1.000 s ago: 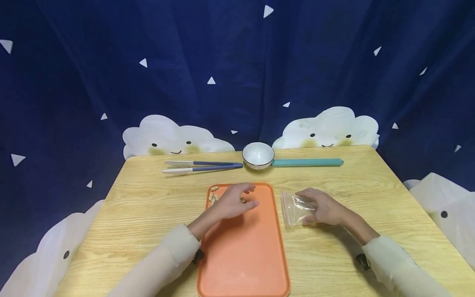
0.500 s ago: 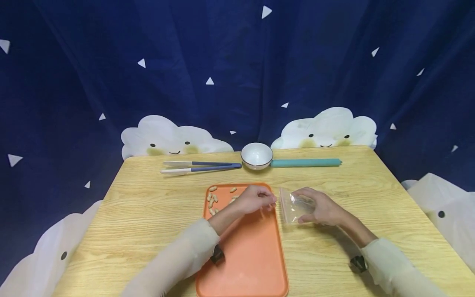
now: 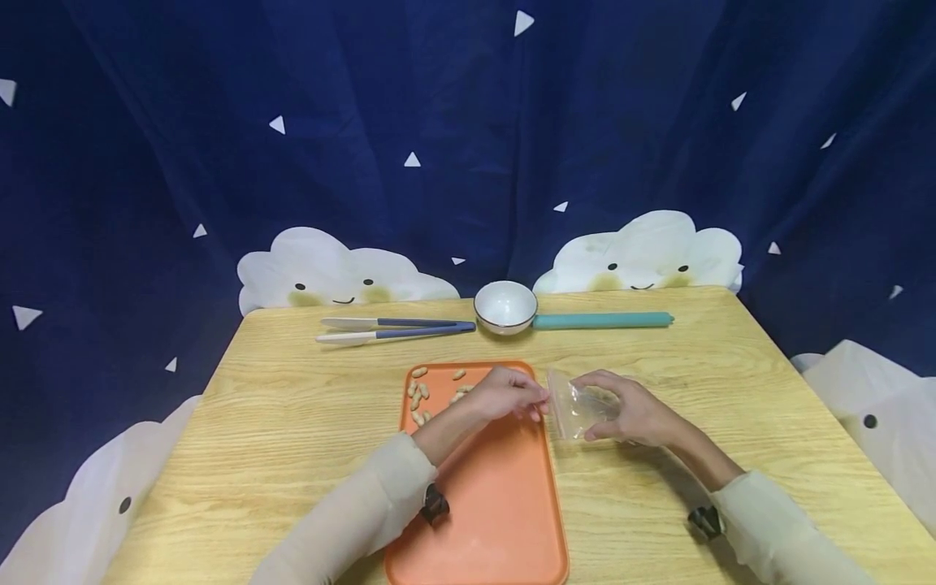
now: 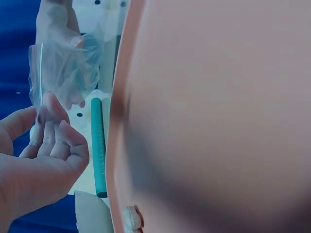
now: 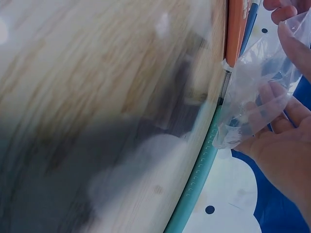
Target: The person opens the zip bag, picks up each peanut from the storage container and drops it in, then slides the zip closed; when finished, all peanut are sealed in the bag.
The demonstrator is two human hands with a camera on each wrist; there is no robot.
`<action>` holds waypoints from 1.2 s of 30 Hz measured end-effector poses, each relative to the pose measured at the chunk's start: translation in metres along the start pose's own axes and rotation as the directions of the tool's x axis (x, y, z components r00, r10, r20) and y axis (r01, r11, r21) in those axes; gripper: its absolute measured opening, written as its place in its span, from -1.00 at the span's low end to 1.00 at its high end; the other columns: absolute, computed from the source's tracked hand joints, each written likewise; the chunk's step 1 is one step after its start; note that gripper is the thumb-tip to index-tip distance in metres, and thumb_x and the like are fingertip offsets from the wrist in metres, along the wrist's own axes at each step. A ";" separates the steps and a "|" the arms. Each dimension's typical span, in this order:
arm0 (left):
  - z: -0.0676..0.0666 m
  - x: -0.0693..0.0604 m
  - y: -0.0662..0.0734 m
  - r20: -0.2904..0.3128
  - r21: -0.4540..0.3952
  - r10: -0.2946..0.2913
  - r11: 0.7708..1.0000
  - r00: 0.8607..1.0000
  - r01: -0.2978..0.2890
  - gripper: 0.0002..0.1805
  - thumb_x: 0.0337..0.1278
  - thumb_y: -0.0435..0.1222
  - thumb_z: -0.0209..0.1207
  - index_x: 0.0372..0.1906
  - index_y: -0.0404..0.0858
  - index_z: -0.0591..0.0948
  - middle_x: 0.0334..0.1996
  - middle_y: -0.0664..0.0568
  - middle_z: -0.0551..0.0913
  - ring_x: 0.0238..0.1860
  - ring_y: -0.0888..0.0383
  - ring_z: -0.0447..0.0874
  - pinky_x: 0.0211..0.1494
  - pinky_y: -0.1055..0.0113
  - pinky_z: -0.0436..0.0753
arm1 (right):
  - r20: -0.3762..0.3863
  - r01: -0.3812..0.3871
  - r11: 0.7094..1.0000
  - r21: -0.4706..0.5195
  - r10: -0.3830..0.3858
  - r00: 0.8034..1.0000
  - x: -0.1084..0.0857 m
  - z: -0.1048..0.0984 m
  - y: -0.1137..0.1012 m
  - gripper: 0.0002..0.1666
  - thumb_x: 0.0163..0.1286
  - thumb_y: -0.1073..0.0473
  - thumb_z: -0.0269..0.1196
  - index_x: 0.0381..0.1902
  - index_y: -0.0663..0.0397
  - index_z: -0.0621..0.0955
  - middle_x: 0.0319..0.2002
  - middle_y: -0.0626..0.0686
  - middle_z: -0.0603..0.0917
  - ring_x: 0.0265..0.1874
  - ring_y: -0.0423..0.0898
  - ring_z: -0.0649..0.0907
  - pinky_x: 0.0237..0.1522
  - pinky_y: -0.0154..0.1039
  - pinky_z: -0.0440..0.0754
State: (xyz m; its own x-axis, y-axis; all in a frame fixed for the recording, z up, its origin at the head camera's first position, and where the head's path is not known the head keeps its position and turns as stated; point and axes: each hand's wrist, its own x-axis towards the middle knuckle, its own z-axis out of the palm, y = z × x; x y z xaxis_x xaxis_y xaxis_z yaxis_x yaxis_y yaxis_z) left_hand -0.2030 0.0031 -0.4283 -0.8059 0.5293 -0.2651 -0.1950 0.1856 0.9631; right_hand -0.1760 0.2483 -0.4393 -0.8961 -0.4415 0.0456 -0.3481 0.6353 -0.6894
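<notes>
A small clear zip-lock bag (image 3: 582,410) is held just off the right edge of an orange tray (image 3: 478,504). My right hand (image 3: 639,413) grips the bag from its far side, thumb below and fingers above in the head view. Over the tray's upper right edge, my left hand (image 3: 504,396) pinches the bag's zip edge between thumb and index finger. In the left wrist view the zip strip of the bag (image 4: 40,73) runs down to those fingertips. Several unshelled peanuts (image 3: 424,392) lie in the tray's upper left, some partly hidden by my left hand.
Behind the tray stands a white bowl (image 3: 505,307). Blue-and-white tongs (image 3: 409,331) lie to its left, and a teal rod (image 3: 603,321) to its right. All rest on a wooden table (image 3: 292,422) before a dark blue curtain (image 3: 468,122).
My left hand has moved right from above the tray to the bag's edge and its fingers have closed there. The bag has tilted up slightly in my right hand.
</notes>
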 end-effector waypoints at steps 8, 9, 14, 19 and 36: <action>0.002 0.002 -0.004 0.066 -0.077 -0.010 0.997 0.998 0.016 -0.77 0.23 -0.40 0.13 -0.15 -0.51 0.64 -0.52 0.07 0.71 -0.55 0.29 0.61 -0.45 0.45 0.43 | 0.019 0.008 1.000 0.016 -0.008 1.000 -0.002 0.000 -0.001 -0.13 -0.17 0.04 0.56 0.18 -0.02 0.50 0.17 0.14 0.54 0.20 0.20 0.47 0.16 0.19 0.42; 0.002 0.003 -0.005 0.067 -0.079 -0.015 0.997 0.998 0.020 -0.77 0.23 -0.39 0.13 -0.15 -0.50 0.64 -0.53 0.11 0.71 -0.55 0.30 0.61 -0.45 0.45 0.43 | 0.024 0.009 1.000 0.015 -0.010 1.000 -0.002 -0.001 -0.001 -0.12 -0.17 0.05 0.56 0.19 -0.01 0.49 0.18 0.15 0.53 0.20 0.21 0.47 0.17 0.20 0.42; 0.004 0.004 -0.007 0.059 -0.082 -0.022 0.996 0.998 0.027 -0.77 0.24 -0.38 0.13 -0.14 -0.47 0.65 -0.54 0.16 0.70 -0.54 0.32 0.61 -0.44 0.47 0.44 | 0.071 0.032 0.999 -0.014 -0.031 0.997 -0.004 -0.009 -0.006 -0.06 -0.13 0.03 0.54 0.24 0.09 0.44 0.22 0.22 0.49 0.25 0.29 0.41 0.21 0.26 0.35; 0.006 0.005 -0.007 0.052 -0.082 -0.014 0.996 0.999 0.019 -0.78 0.23 -0.38 0.14 -0.14 -0.48 0.64 -0.54 0.14 0.70 -0.54 0.32 0.61 -0.44 0.47 0.43 | 0.027 0.047 0.999 -0.008 -0.046 0.999 -0.001 -0.017 -0.014 -0.23 -0.01 0.03 0.49 0.16 0.13 0.50 0.14 0.20 0.57 0.15 0.22 0.51 0.12 0.18 0.47; 0.015 0.008 -0.002 0.044 0.005 0.017 1.000 0.999 -0.017 -0.83 0.25 -0.35 0.13 -0.23 -0.39 0.66 -0.53 0.06 0.68 -0.43 0.23 0.59 -0.36 0.45 0.52 | -0.009 -0.026 0.998 0.054 0.026 1.000 0.013 0.000 -0.042 -0.80 0.17 0.04 0.36 -0.52 0.00 0.66 -0.59 -0.09 0.63 -0.63 -0.27 0.51 -0.56 -0.40 0.47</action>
State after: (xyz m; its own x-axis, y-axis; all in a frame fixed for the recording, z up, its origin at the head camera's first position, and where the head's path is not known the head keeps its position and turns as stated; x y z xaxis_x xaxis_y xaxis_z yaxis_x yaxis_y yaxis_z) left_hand -0.2007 0.0196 -0.4326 -0.7840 0.5679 -0.2509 -0.1786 0.1808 0.9672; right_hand -0.1734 0.2159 -0.4102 -0.9073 -0.4191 0.0335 -0.3092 0.6111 -0.7287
